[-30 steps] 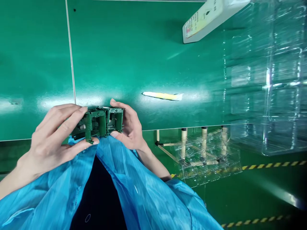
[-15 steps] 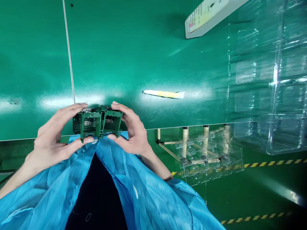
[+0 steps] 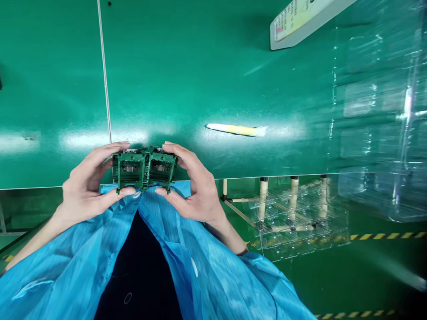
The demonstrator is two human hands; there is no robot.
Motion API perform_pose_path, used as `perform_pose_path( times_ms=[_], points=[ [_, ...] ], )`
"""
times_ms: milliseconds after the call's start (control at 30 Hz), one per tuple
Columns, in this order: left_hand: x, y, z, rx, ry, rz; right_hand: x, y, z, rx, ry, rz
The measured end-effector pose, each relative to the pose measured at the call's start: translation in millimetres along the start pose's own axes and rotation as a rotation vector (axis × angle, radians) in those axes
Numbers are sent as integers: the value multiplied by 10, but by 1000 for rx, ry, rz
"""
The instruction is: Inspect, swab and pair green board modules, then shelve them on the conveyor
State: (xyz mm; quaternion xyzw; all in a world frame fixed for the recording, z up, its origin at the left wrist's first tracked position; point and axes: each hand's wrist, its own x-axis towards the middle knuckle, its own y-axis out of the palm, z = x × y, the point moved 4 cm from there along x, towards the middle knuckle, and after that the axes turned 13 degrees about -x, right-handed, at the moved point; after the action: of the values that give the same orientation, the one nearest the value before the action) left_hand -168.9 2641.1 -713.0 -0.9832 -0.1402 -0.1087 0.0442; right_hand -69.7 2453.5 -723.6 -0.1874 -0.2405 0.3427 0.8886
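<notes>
Two dark green plastic housings with open fronts and metal parts inside are held side by side at the table's front edge. My left hand (image 3: pixel 91 184) grips the left green housing (image 3: pixel 130 171), fingers over its far side and thumb at its near edge. In the same kind of grip, my right hand (image 3: pixel 195 186) has the right green housing (image 3: pixel 162 169). The inner sides of the housings touch or nearly touch, at a slight angle to each other. Whether they are joined cannot be made out.
On the green table (image 3: pixel 187 58) lies a yellow and white pen-like tool (image 3: pixel 236 129). A white container with a label (image 3: pixel 293 26) stands at the back. Clear plastic trays (image 3: pixel 373 106) fill the right side, with more clear trays (image 3: pixel 300 222) below the table edge.
The view has shifted a little, so the whole scene sits further right. My left hand and its housing have turned slightly, and the two housings face the camera more evenly.
</notes>
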Motion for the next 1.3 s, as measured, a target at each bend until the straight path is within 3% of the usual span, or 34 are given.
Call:
perform_pose_path(
  times_ms=[333, 733, 967, 1167, 1300],
  points=[
    [-34, -35, 26, 35, -79, -20, 21, -45, 55, -102, 11, 46],
    [-69, -62, 58, -16, -47, -9, 23, -28, 37, -73, 5, 55],
    [-40, -119, 38, 37, -65, 40, 85, -28, 23, -103, -50, 87],
    [30, -138, -20, 153, -187, 102, 167, -73, 61, -99, -22, 116],
    [78, -139, -52, 197, -138, 138, 202, -113, 76, -171, -103, 115]
  ],
)
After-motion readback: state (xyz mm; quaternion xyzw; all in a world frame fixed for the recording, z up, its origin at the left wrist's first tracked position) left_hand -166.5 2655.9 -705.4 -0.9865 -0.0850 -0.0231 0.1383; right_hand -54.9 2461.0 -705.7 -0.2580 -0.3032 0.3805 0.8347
